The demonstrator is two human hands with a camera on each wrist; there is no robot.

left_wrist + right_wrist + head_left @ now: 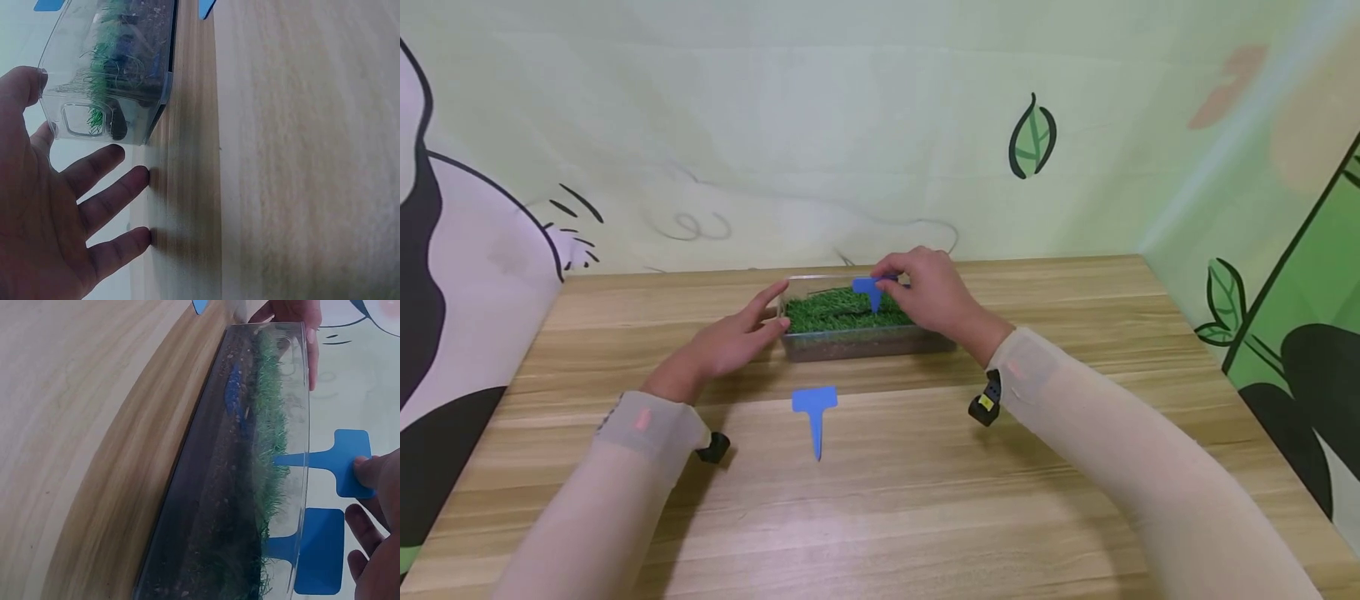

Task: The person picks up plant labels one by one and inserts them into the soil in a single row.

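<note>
1. A person's right hand (928, 292) pinches the head of a blue T-shaped plant marker (867, 285) between thumb and fingers, its stem reaching into the green grass (820, 312) near the middle of a clear plastic box (868, 343); depth cannot be told.
2. At the box's left end, the left hand (726, 342) rests thumb and forefinger on the corners, the other fingers spread and gripping nothing.
3. A second blue marker (320, 552) stands in the grass, right of the pinched one.
4. A third marker (816, 400) lies on the near side of the wooden tabletop (925, 467).
5. Good form, by judgement: stem upright, pressure straight down, left hand bracing the box, right fingers clear of the neighbouring marker.
</note>
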